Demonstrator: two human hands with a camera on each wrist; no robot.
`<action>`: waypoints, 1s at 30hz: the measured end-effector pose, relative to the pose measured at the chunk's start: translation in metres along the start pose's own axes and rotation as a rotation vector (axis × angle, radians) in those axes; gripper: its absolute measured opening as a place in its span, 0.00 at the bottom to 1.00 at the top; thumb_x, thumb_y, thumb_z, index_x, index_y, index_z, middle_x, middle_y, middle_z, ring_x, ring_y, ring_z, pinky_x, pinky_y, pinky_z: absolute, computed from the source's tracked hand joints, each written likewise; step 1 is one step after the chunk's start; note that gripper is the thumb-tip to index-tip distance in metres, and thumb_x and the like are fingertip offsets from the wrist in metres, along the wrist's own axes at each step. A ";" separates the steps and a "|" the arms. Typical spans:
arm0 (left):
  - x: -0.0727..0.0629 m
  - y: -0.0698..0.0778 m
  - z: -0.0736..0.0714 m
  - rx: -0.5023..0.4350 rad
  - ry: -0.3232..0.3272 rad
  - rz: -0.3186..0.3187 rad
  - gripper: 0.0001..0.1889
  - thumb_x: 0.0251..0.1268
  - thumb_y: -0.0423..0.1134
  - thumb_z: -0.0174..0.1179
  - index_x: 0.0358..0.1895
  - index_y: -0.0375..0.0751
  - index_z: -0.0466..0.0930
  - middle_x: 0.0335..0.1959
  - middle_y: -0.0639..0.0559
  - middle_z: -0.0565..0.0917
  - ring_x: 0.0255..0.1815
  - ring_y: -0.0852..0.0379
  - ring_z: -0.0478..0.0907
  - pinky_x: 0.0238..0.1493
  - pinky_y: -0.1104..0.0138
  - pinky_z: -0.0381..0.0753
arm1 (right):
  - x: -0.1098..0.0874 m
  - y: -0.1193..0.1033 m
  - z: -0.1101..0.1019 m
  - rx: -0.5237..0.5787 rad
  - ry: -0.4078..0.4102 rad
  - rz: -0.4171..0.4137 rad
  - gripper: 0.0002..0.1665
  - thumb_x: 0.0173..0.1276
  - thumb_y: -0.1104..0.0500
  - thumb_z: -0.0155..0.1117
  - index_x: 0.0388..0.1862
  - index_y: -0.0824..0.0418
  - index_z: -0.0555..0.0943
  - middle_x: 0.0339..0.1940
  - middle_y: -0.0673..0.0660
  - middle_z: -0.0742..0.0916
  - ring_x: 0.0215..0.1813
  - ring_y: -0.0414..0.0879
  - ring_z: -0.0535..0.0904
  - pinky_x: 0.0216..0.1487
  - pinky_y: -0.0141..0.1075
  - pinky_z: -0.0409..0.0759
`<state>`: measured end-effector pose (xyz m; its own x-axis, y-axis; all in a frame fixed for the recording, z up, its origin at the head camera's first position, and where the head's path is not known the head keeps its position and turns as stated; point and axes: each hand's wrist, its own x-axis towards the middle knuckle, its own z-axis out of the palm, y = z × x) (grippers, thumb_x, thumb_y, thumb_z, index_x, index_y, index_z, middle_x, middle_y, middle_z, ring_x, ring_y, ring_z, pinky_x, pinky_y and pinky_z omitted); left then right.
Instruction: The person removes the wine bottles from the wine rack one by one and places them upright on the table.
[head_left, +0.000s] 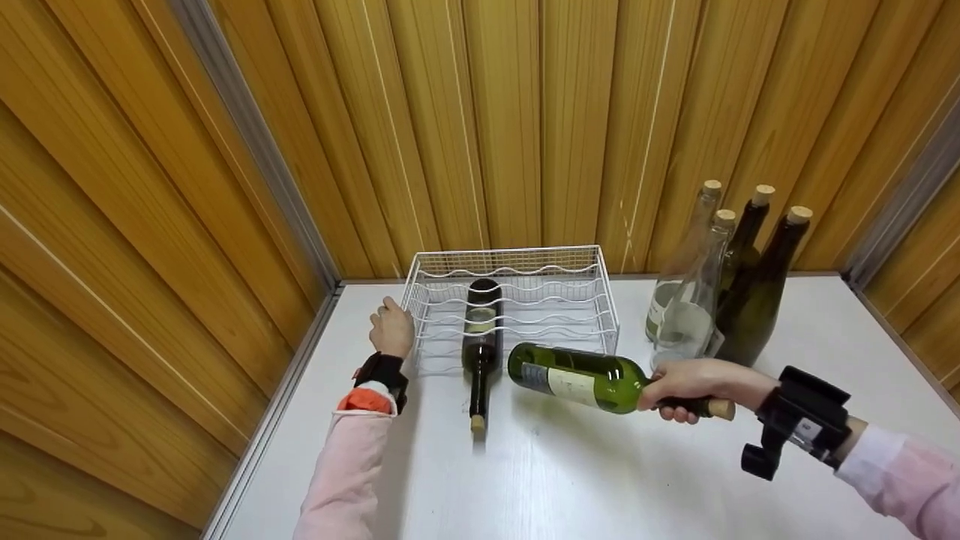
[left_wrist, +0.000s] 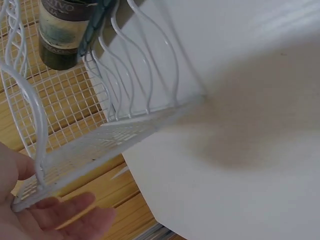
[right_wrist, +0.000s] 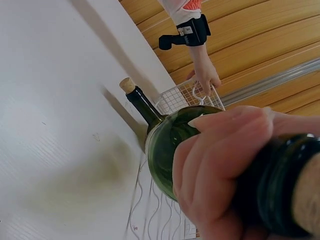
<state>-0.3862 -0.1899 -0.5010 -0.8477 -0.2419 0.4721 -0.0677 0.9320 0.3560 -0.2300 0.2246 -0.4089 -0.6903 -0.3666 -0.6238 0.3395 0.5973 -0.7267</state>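
My left hand (head_left: 392,328) holds the left side of a white wire wine rack (head_left: 609,315). In the left wrist view, the thumb (left_wrist: 22,166) lies on one side of the rack's edge and the fingers (left_wrist: 75,212) on the other. My right hand (head_left: 686,382) grips the neck of a green wine bottle (head_left: 626,386), tilted nearly level with its base towards the rack and its cork (head_left: 721,409) pointing right. A dark wine bottle (head_left: 480,352) lies in the left part of the rack, its corked neck towards me.
Several corked bottles stand right of the rack: clear glass ones (head_left: 686,322) and dark ones (head_left: 761,300). Wood-patterned walls (head_left: 510,135) enclose the white table (head_left: 525,480) at the back and sides.
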 end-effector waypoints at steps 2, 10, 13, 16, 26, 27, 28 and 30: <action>0.004 0.005 -0.003 0.026 0.037 0.038 0.17 0.57 0.38 0.58 0.41 0.27 0.66 0.35 0.32 0.73 0.38 0.36 0.70 0.26 0.49 0.74 | -0.001 0.000 -0.001 -0.002 -0.001 -0.008 0.12 0.56 0.58 0.63 0.22 0.62 0.70 0.12 0.51 0.71 0.13 0.36 0.64 0.14 0.24 0.66; 0.000 0.054 -0.022 -0.029 0.104 0.431 0.30 0.52 0.49 0.62 0.47 0.25 0.67 0.49 0.30 0.67 0.53 0.36 0.61 0.45 0.50 0.68 | -0.004 0.000 -0.001 -0.015 0.008 -0.015 0.13 0.56 0.58 0.63 0.24 0.63 0.70 0.12 0.51 0.71 0.12 0.36 0.63 0.14 0.24 0.65; -0.010 0.078 -0.028 -0.099 -0.018 0.624 0.32 0.52 0.54 0.61 0.49 0.29 0.66 0.52 0.33 0.66 0.55 0.40 0.62 0.52 0.53 0.65 | -0.003 0.000 -0.001 -0.009 -0.001 -0.022 0.13 0.56 0.58 0.63 0.24 0.63 0.70 0.12 0.51 0.71 0.13 0.36 0.64 0.14 0.24 0.66; -0.024 0.099 -0.032 -0.166 -0.195 0.854 0.35 0.51 0.60 0.60 0.52 0.34 0.65 0.55 0.38 0.64 0.56 0.45 0.61 0.56 0.57 0.62 | -0.003 -0.001 -0.001 -0.010 -0.002 -0.025 0.13 0.56 0.58 0.63 0.24 0.63 0.70 0.12 0.51 0.71 0.12 0.36 0.64 0.14 0.24 0.66; -0.069 0.147 -0.025 -0.222 -0.485 1.149 0.54 0.31 0.70 0.64 0.61 0.39 0.56 0.61 0.45 0.59 0.62 0.53 0.55 0.62 0.65 0.51 | -0.006 -0.002 -0.002 -0.007 0.009 -0.045 0.13 0.56 0.58 0.63 0.26 0.64 0.70 0.12 0.52 0.72 0.12 0.37 0.64 0.14 0.24 0.66; -0.073 0.150 -0.024 -0.220 -0.493 1.152 0.55 0.30 0.70 0.65 0.62 0.39 0.55 0.61 0.46 0.58 0.62 0.54 0.54 0.62 0.64 0.51 | -0.007 -0.002 -0.002 -0.008 0.007 -0.049 0.13 0.56 0.58 0.63 0.25 0.64 0.70 0.12 0.52 0.72 0.12 0.37 0.64 0.14 0.24 0.66; -0.076 0.152 -0.022 -0.222 -0.503 1.151 0.57 0.28 0.69 0.66 0.63 0.40 0.54 0.62 0.45 0.58 0.62 0.53 0.54 0.62 0.63 0.50 | -0.007 -0.002 -0.002 -0.010 0.004 -0.054 0.13 0.56 0.58 0.63 0.25 0.64 0.70 0.12 0.52 0.72 0.12 0.37 0.64 0.14 0.24 0.66; -0.081 0.156 -0.018 -0.229 -0.522 1.147 0.60 0.26 0.68 0.68 0.65 0.41 0.51 0.63 0.45 0.57 0.63 0.53 0.53 0.62 0.61 0.50 | -0.007 -0.002 -0.002 -0.016 -0.001 -0.063 0.13 0.56 0.58 0.63 0.23 0.63 0.70 0.11 0.51 0.71 0.12 0.37 0.64 0.14 0.24 0.66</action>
<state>-0.3191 -0.0299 -0.4690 -0.4686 0.8481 0.2472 0.8832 0.4554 0.1118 -0.2273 0.2277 -0.4026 -0.7094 -0.4041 -0.5775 0.2856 0.5843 -0.7596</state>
